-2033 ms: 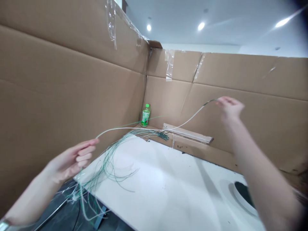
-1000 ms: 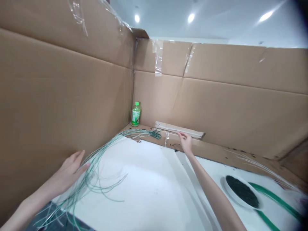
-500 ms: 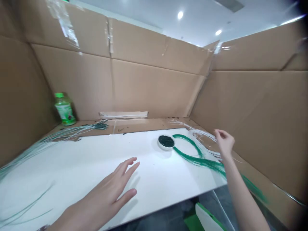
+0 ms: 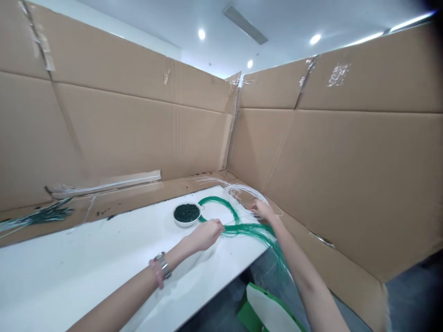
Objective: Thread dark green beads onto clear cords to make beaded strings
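My left hand (image 4: 206, 234) is closed, its fingertips pinched together over the bundle of green strands (image 4: 251, 229) on the white board. What those fingers hold is too fine to make out. Farther right, my right hand (image 4: 263, 210) pinches at the white strands (image 4: 242, 188), which lie curved along the board's far right corner. The green bundle loops round behind my left hand and trails off the board's front right edge. Just left of the loop stands a white bowl (image 4: 187, 224) filled with small dark green pieces.
Tall cardboard walls (image 4: 131, 124) enclose the work surface at the back and right. A cardboard strip with white strands (image 4: 107, 183) lies by the back wall. Green-tipped strands (image 4: 41, 216) lie at far left. Below the front edge is a green and white object (image 4: 270, 306).
The view has turned right. My left hand has gone from open over the board to closed at the green strands. My right hand remains by the white strands, nearer my left.
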Motion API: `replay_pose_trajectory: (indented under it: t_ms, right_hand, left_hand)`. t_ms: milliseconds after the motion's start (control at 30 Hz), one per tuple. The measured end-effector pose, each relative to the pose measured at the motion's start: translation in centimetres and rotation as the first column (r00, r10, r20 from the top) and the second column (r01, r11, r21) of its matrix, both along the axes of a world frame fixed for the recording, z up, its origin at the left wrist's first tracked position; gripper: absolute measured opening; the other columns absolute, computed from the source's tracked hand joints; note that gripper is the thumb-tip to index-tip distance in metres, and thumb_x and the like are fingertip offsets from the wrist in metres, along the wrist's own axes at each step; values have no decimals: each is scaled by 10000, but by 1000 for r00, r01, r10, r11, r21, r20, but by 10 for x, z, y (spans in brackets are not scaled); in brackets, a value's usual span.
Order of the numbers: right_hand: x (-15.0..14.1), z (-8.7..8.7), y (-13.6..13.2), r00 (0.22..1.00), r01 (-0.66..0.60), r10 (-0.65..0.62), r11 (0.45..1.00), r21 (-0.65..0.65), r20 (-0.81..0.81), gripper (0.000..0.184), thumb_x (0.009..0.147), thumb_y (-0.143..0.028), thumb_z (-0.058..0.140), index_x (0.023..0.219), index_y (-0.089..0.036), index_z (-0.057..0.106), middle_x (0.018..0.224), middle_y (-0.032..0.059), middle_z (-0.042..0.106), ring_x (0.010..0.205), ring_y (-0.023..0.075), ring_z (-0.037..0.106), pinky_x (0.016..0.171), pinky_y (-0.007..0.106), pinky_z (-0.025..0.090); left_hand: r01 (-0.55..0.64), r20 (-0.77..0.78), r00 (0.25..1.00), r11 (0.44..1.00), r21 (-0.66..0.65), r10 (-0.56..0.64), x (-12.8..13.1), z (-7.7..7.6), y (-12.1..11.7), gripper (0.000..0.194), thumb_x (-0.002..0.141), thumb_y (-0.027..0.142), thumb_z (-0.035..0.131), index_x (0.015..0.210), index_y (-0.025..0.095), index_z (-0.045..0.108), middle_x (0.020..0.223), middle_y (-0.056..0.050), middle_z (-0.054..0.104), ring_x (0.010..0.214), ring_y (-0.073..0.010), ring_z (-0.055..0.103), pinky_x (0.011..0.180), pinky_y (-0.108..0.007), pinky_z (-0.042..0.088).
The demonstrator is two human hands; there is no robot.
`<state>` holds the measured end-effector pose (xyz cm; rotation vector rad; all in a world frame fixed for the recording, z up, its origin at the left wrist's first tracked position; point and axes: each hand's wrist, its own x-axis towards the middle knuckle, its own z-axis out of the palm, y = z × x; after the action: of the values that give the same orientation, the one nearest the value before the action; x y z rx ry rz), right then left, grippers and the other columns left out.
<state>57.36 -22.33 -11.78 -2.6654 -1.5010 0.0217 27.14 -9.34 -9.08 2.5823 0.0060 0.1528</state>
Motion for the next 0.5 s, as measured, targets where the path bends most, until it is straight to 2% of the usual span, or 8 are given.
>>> replay_pose_trajectory:
  t_ms: [100,200,367,500]
  right_hand:
    - [0,2,1,996,-28,31,999,-29,86,267,896,-318,521,1111,-166,563,1185,85,546,1042,199,548,893,417,464]
    - [-3,1,3,987,-19,26,999,-47,161,297,890,-323,530,1141,-164,547,1217,90,525,1078,216,529,914,443,447]
    - [-7,2,7,972,-2,18,998,-67,233,308,892,-319,526,1162,-172,538,1268,100,489,1111,224,508,936,448,432]
    - [-4,6,11,975,3,18,996,-90,224,298,894,-319,523,1153,-173,543,1249,96,505,1094,217,519,926,441,441]
  left_hand:
    - [-36,-33,999,993,114,40,55,-14,-3,251,919,253,412,1013,126,607,1101,-127,588,1032,-219,554,909,-414,438]
    - [-62,-81,994,979,196,79,88,-28,-4,250,887,309,507,1040,127,583,1087,-87,592,1001,-200,567,884,-429,463]
    - [-46,-176,980,967,250,92,104,-44,3,263,881,316,523,1052,124,578,1056,-78,604,956,-188,588,845,-408,491]
    - [-24,-241,967,968,250,86,109,-49,11,267,882,317,521,1061,126,574,1056,-78,602,941,-184,591,828,-397,500]
